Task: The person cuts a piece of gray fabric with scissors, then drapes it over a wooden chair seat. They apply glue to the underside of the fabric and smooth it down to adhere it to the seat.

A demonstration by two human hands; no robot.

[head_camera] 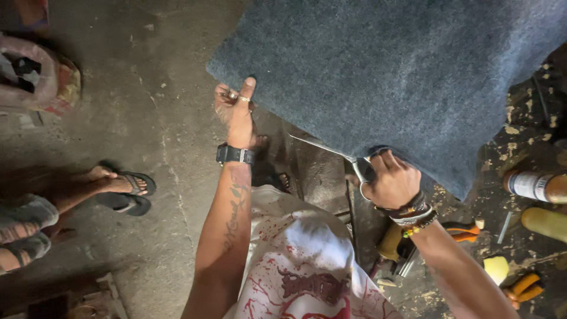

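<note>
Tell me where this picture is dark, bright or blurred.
Head view: daylight falls evenly on the grey carpet; the concrete floor dims into shadow toward the lower left corner; the left hand and the right hand on the scissors look sharp.

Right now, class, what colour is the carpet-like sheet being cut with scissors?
Dark blue-grey, a plain felt-like sheet, seen best in the head view.

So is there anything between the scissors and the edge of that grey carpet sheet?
Nothing visible: the scissors in the right hand lie against the carpet sheet edge, which the left hand pinches.
</note>
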